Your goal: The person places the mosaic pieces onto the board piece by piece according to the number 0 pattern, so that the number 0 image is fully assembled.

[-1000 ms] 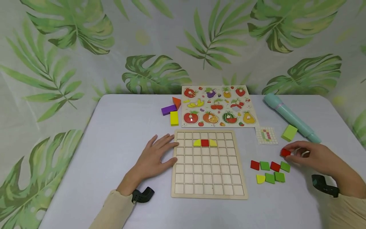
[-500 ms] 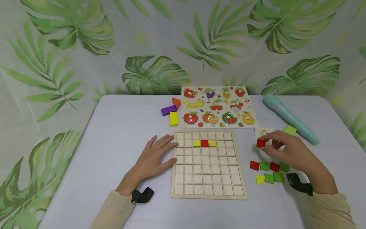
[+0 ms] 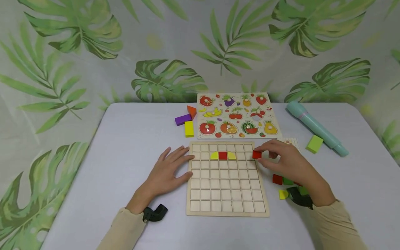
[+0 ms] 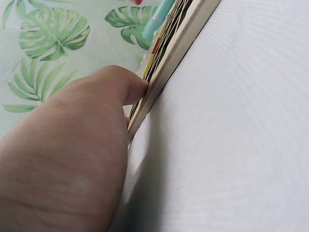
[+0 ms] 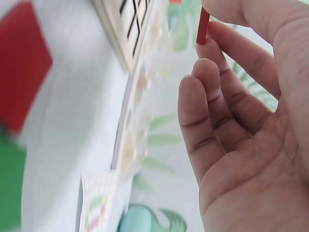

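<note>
Right hand (image 3: pixel 285 161) pinches a red tile (image 3: pixel 257 155) between thumb and fingertips, holding it over the right edge of the grid board (image 3: pixel 227 205), level with the row of yellow and red pieces (image 3: pixel 223 155). Left hand (image 3: pixel 168 172) lies flat and relaxed on the desk (image 3: pixel 131 146), fingers straight, fingertips against the board's left edge. Loose tiles (image 3: pixel 277 179) sit just right of the board.

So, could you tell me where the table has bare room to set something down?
The wide stretch left of the grid board, beyond the left hand, is bare. So is the near right corner. Around the loose tiles under the right hand it is crowded.
</note>
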The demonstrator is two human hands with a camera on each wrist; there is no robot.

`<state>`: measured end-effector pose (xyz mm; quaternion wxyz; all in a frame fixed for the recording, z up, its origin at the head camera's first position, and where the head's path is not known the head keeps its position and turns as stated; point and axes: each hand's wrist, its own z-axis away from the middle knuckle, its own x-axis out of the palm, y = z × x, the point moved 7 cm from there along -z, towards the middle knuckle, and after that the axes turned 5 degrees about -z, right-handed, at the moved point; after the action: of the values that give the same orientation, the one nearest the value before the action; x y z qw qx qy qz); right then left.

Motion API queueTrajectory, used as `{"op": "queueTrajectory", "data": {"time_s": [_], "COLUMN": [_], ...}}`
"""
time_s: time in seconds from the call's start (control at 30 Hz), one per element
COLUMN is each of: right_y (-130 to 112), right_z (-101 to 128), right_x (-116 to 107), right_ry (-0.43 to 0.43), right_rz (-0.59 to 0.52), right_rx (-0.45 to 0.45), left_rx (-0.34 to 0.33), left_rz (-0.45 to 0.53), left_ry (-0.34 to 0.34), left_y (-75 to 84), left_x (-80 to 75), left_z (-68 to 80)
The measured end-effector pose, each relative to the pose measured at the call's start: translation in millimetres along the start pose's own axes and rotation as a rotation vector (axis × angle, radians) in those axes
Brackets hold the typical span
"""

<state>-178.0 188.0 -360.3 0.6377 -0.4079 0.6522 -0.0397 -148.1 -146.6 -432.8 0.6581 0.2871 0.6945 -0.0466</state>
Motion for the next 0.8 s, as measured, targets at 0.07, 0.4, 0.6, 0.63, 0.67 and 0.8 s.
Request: {"op": "queueTrajectory", "data": {"time_s": [0.07,0.4,0.6,0.63,0.67,0.8], "right_y": [-6.9,-21.8,-24.3,-24.6,-25.1,-26.4], "right_z": [-3.7,-16.9,-19.9,-20.0,-20.2,-20.0], "right_x": [6.4,48.2,63.5,64.9,65.7,67.7], "right_ry": [-0.013,-0.141,-0.179,-0.182,-0.182,-0.170], "right_rz": [-0.022,-0.058,-0.023,-0.010,0.001,0.040], "right_rx": [-0.021,0.014,0.020,0.014,0.002,-0.045], "left_rx": [-0.001,-0.003,-0.001,-0.001,0.000,-0.003], "left_rz": [-0.001,0.006,0.003,0.004,0.004,0.006], "left_ry": [0.000,0.003,0.005,0.007,0.006,0.004], "left_y": [-0.2,-1.0,-1.5,-1.7,-1.6,-1.4], "left_x": [0.1,1.0,2.3,2.4,2.2,1.3], "left_z": [-0.2,-0.2,0.0,0.0,0.0,-0.2]}}
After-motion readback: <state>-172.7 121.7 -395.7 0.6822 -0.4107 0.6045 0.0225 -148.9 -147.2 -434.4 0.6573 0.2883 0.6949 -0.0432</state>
